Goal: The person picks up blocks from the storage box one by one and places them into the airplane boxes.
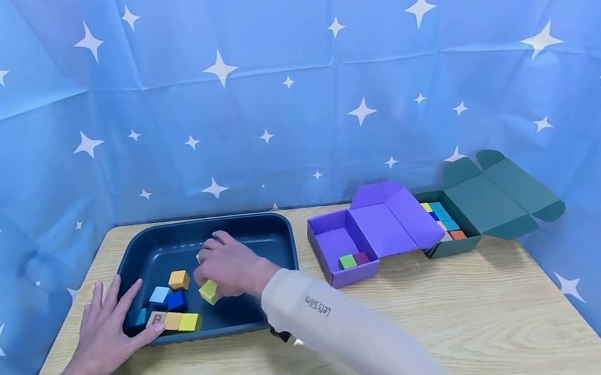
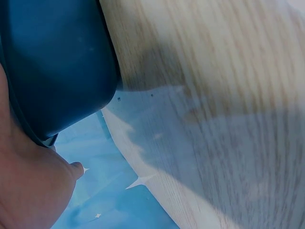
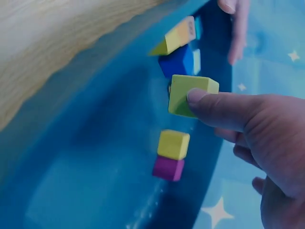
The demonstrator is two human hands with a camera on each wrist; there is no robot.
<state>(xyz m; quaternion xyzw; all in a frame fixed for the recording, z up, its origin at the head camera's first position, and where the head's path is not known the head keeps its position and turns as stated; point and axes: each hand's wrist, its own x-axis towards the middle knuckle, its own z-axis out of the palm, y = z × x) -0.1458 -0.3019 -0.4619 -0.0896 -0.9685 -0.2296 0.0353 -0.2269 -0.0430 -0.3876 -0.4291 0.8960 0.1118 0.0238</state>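
My right hand point(image 1: 233, 265) is over the dark blue tray point(image 1: 259, 219), pinching a yellow-green block point(image 3: 183, 95) with the thumb flat on one face. Just beyond it in the right wrist view, a yellow block point(image 3: 173, 144) touches a purple block point(image 3: 167, 168); the hand mostly hides both in the head view. My left hand point(image 1: 104, 337) lies over the tray's left rim, fingers spread and straight. Its thumb reaches a wooden block marked B point(image 1: 156, 320), lined up with an orange block point(image 1: 172, 321) and a yellow block point(image 1: 189, 322).
Beside that row are a dark blue block point(image 1: 176, 301), a light blue block point(image 1: 160, 296), a teal block point(image 1: 138, 319) and another orange block point(image 1: 178, 279). Rightward stand an open purple box point(image 1: 324, 252) with green and maroon blocks, and an open green box point(image 1: 455, 247) holding several blocks.
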